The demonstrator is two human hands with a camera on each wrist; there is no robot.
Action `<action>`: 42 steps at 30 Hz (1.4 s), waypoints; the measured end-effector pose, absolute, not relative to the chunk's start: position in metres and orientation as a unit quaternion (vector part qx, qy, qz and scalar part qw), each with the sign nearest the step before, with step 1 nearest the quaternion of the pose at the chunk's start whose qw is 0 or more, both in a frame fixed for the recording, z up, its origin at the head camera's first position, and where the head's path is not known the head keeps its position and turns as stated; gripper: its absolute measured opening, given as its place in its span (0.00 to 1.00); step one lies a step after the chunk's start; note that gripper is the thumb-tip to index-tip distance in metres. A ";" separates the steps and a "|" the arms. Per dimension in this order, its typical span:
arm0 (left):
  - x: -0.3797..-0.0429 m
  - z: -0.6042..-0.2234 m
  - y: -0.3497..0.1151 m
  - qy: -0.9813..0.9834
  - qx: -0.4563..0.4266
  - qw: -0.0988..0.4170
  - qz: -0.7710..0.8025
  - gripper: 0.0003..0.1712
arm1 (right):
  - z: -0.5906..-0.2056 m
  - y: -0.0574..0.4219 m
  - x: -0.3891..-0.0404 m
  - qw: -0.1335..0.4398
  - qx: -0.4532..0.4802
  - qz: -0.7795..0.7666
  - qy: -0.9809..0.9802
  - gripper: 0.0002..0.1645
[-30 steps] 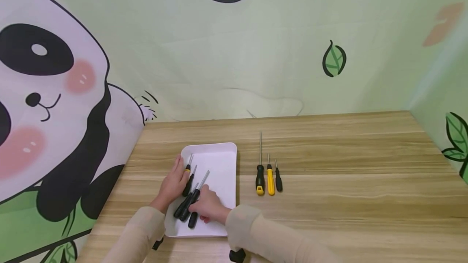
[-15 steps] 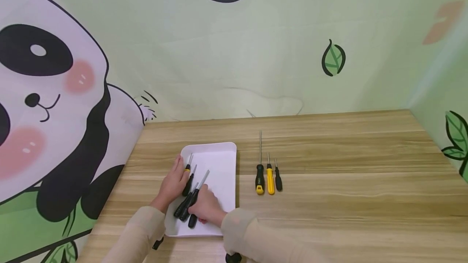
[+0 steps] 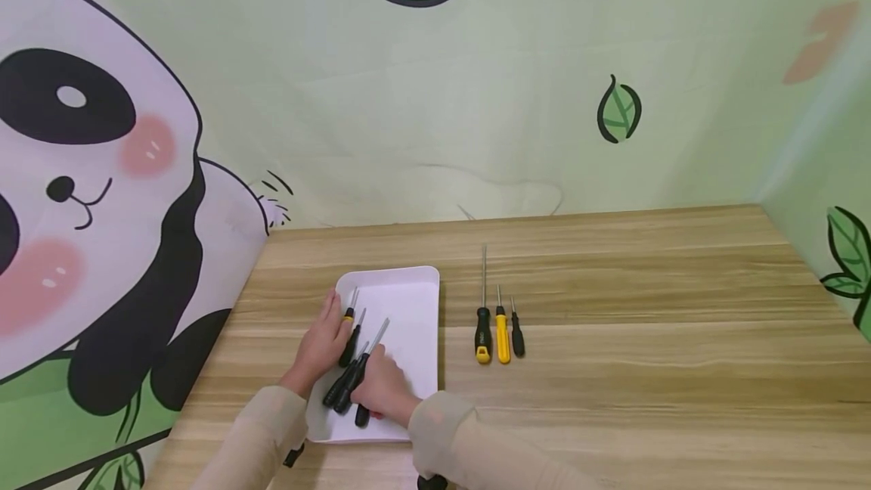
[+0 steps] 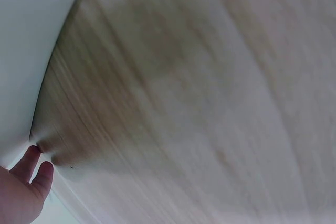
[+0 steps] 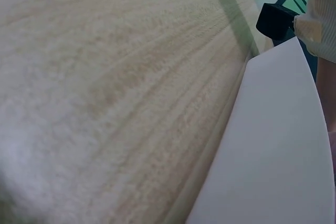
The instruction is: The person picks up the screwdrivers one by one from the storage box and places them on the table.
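Head view: tools at the white tray (image 3: 411,297)

Far left, printed panda (image 3: 136,225) on the wall. Next, left hand (image 3: 323,342), reaching from a pale sleeve (image 3: 265,418); fingers (image 3: 330,305) extended along the tray's left side, holding none of the tools. Left wrist view catches only two fingertips by the tray's outer wall, wood grain beyond.

Tray sits on the wooden tabletop (image 3: 646,339). Inside, upper left, just beside the left hand: yellow-banded screwdriver (image 3: 349,313), then slim black screwdriver (image 3: 350,348). Lower down, two dark-handled screwdrivers (image 3: 345,392) slant close together, tips away from the person.

Right hand (image 3: 386,384), over the tray's lower part: fingers curled, gripping a black screwdriver (image 3: 363,416) that lies in the tray; handle end pokes out below, its shaft cannot be told. Right wrist view gives the tray's wall and wood, no sight of the grip.

Right of the tray, upright row: black-and-yellow screwdriver (image 3: 483,337), yellow screwdriver (image 3: 503,337), small black screwdriver (image 3: 518,339). Far right, painted leaves (image 3: 847,248).
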State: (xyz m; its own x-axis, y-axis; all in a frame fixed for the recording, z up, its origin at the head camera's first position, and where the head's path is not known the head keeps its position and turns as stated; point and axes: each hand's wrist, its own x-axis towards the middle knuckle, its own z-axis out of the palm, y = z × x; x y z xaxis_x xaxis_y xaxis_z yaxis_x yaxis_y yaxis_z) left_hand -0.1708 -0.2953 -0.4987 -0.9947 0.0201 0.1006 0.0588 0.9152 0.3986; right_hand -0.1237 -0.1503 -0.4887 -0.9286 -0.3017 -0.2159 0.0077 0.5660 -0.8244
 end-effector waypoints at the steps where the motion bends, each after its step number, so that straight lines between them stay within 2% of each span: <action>1: -0.171 -0.499 -0.295 -0.978 -0.020 0.047 -0.204 0.32 | -0.488 -0.150 -0.124 0.170 -0.085 -0.454 0.870 0.33; 12: -0.171 -0.499 -0.295 -0.977 -0.023 0.046 -0.207 0.32 | -0.475 -0.146 -0.123 0.207 -0.123 -0.387 0.890 0.27; 19: -0.170 -0.497 -0.294 -0.977 -0.018 0.038 -0.208 0.32 | -0.472 -0.143 -0.120 0.190 -0.161 -0.360 0.899 0.21; 24: -0.170 -0.496 -0.294 -0.978 -0.016 0.035 -0.207 0.32 | -0.473 -0.144 -0.121 0.180 -0.165 -0.348 0.905 0.22; 33: -0.170 -0.497 -0.294 -0.977 -0.010 0.031 -0.211 0.32 | -0.477 -0.143 -0.122 0.203 -0.137 -0.388 0.889 0.25; 42: -0.169 -0.499 -0.295 -0.975 -0.023 0.050 -0.215 0.32 | -0.479 -0.135 -0.131 0.196 -0.126 -0.433 0.871 0.28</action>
State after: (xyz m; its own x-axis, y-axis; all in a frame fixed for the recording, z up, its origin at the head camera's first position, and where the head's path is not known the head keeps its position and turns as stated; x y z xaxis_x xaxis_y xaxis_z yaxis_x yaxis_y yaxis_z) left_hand -0.1693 -0.2949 -0.4985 -0.9939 0.0230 0.1076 0.0660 0.9069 0.4161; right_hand -0.1307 -0.1349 -0.4786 -0.8916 -0.3886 -0.2323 -0.0489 0.5926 -0.8040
